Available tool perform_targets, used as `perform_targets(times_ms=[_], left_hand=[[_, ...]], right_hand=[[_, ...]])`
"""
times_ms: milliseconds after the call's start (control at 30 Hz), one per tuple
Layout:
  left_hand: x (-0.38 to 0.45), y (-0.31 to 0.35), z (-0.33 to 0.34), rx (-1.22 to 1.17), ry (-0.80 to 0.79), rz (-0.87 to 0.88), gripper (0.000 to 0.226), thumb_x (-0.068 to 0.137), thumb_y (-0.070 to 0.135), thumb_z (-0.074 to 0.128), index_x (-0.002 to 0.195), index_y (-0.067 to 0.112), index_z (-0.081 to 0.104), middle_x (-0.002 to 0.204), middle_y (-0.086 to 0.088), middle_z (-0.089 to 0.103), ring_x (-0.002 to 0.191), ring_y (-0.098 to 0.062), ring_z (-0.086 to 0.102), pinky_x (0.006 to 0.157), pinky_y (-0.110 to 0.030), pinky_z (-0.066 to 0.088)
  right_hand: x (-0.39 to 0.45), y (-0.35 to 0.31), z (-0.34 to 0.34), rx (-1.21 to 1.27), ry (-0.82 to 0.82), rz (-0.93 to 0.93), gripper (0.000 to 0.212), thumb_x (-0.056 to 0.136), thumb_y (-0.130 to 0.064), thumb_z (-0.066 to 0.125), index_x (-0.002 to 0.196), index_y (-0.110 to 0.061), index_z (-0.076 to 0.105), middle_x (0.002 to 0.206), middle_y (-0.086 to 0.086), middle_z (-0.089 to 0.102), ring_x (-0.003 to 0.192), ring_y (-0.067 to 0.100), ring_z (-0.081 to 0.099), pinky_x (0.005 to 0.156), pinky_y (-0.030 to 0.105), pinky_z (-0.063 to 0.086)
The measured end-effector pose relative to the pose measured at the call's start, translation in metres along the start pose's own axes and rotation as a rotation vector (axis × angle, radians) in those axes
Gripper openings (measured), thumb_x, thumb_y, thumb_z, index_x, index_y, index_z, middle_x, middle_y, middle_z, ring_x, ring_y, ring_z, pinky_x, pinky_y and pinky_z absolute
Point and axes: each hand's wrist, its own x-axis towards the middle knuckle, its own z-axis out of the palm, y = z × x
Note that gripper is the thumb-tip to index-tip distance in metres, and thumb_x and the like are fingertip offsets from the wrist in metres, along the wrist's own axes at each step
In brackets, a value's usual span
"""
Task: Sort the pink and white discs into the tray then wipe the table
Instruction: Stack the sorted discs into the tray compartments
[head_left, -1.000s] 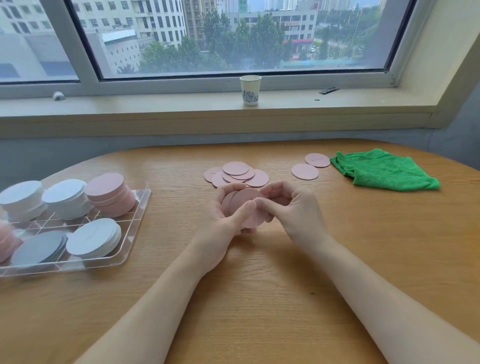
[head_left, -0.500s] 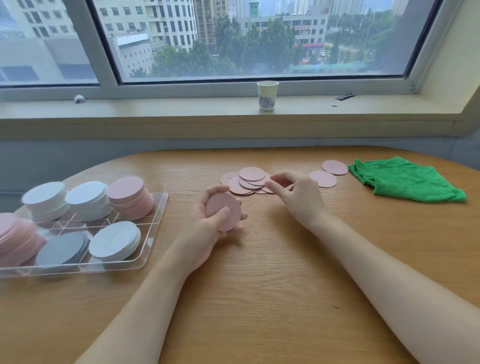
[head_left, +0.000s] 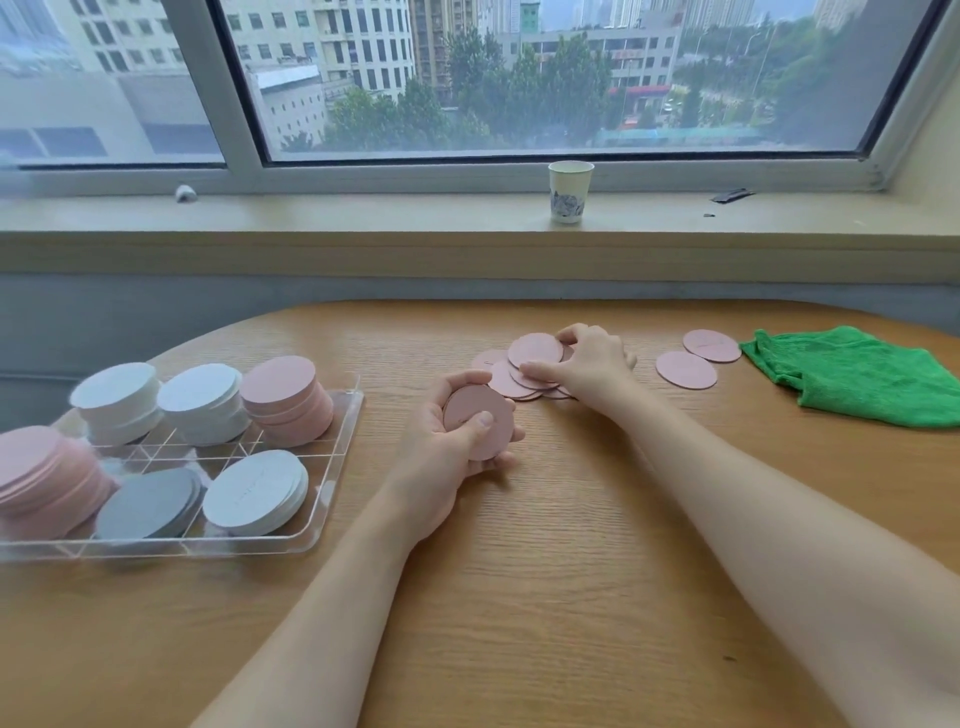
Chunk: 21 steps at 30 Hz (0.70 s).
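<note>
Soft, overcast daylight enters through the wide aluminium-framed window (head_left: 519, 78) ahead, lighting the oval wooden table (head_left: 571, 571) evenly. Shadows are faint and diffuse, falling toward the table's near edge beneath the forearms. There is no harsh glare. Wide-angle distortion bends the beige windowsill (head_left: 363, 213) and frame near the picture's corners, where detail softens slightly.

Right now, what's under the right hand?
The right hand rests on a loose pile of pink discs; its fingers cover the pile's right part, so their count is unclear.
</note>
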Motion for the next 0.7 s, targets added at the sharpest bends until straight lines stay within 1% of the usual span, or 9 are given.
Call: perform_targets(times_ms=[67, 167, 200, 267, 333, 400, 533, 600, 700], left_hand=[[0.0, 0.0, 0.0, -0.001, 0.001, 0.0, 0.037, 0.103, -0.007, 0.051, 0.129, 0.019, 0.059, 0.129, -0.035, 0.058, 0.099, -0.039, 0.074, 0.065, -0.035, 0.06], [0.0, 0.0, 0.0, -0.011, 0.003, -0.001, 0.037, 0.103, -0.007, 0.051, 0.129, 0.019, 0.059, 0.131, -0.035, 0.057, 0.099, -0.039, 0.074, 0.064, -0.034, 0.059], [0.0, 0.0, 0.0, -0.013, 0.008, 0.001, 0.037, 0.103, -0.007, 0.051, 0.129, 0.018, 0.059, 0.131, -0.036, 0.057, 0.098, -0.039, 0.074, 0.064, -0.034, 0.059], [-0.001, 0.0, 0.001, -0.017, 0.021, 0.004, 0.036, 0.103, -0.006, 0.051, 0.129, 0.017, 0.059, 0.132, -0.035, 0.057, 0.097, -0.038, 0.074, 0.064, -0.034, 0.059], [-0.001, 0.001, 0.002, -0.032, 0.039, 0.004, 0.035, 0.103, -0.005, 0.051, 0.129, 0.018, 0.058, 0.134, -0.034, 0.056, 0.096, -0.037, 0.074, 0.064, -0.035, 0.058], [-0.002, 0.002, 0.003, -0.047, 0.059, -0.004, 0.034, 0.104, -0.004, 0.05, 0.129, 0.018, 0.058, 0.135, -0.032, 0.056, 0.094, -0.036, 0.075, 0.063, -0.035, 0.058], [-0.005, 0.005, 0.006, -0.093, 0.066, 0.003, 0.023, 0.106, 0.012, 0.055, 0.129, 0.016, 0.057, 0.136, -0.028, 0.057, 0.093, -0.034, 0.073, 0.063, -0.034, 0.057], [-0.007, 0.007, 0.01, -0.103, 0.057, 0.005, 0.025, 0.106, 0.028, 0.054, 0.127, 0.015, 0.059, 0.131, -0.02, 0.063, 0.09, -0.03, 0.072, 0.064, -0.035, 0.056], [-0.011, 0.008, 0.016, -0.084, 0.007, 0.004, 0.048, 0.098, 0.048, 0.051, 0.131, 0.013, 0.059, 0.118, -0.012, 0.071, 0.089, -0.022, 0.069, 0.066, -0.033, 0.054]], right_hand=[[-0.003, 0.0, 0.0, 0.068, 0.047, -0.049, 0.067, 0.069, -0.059, 0.083, 0.123, -0.028, 0.061, 0.126, -0.004, 0.062, 0.125, 0.024, 0.049, 0.093, 0.037, 0.029], [-0.01, 0.003, -0.002, 0.281, 0.116, -0.087, 0.043, 0.077, -0.036, 0.084, 0.114, -0.024, 0.065, 0.106, -0.006, 0.066, 0.108, 0.021, 0.06, 0.099, 0.042, 0.045], [-0.013, 0.004, -0.005, 0.383, 0.116, -0.08, 0.035, 0.079, -0.03, 0.083, 0.11, -0.024, 0.067, 0.1, -0.006, 0.066, 0.101, 0.02, 0.063, 0.094, 0.044, 0.052], [-0.022, 0.007, -0.011, 0.529, 0.105, -0.064, 0.023, 0.082, -0.025, 0.081, 0.103, -0.024, 0.07, 0.093, -0.006, 0.069, 0.092, 0.018, 0.067, 0.081, 0.04, 0.059], [-0.035, 0.009, -0.02, 0.648, 0.101, -0.052, 0.017, 0.084, -0.022, 0.08, 0.099, -0.024, 0.071, 0.092, -0.003, 0.072, 0.088, 0.017, 0.069, 0.072, 0.031, 0.056], [-0.052, 0.008, -0.03, 0.835, 0.061, -0.035, 0.017, 0.085, -0.018, 0.08, 0.1, -0.022, 0.072, 0.093, 0.001, 0.075, 0.084, 0.016, 0.069, 0.068, 0.028, 0.053], [-0.088, 0.007, -0.043, 1.14, -0.122, -0.042, 0.028, 0.077, -0.017, 0.081, 0.103, -0.015, 0.072, 0.095, 0.006, 0.076, 0.087, 0.022, 0.07, 0.074, 0.036, 0.055], [-0.101, 0.007, -0.042, 1.167, -0.21, -0.055, 0.034, 0.07, -0.021, 0.081, 0.103, -0.014, 0.073, 0.097, 0.011, 0.076, 0.088, 0.022, 0.07, 0.073, 0.035, 0.054], [-0.112, 0.001, -0.03, 1.093, -0.219, -0.092, 0.035, 0.068, -0.021, 0.085, 0.1, -0.01, 0.074, 0.099, 0.021, 0.075, 0.088, 0.024, 0.07, 0.078, 0.039, 0.054]])
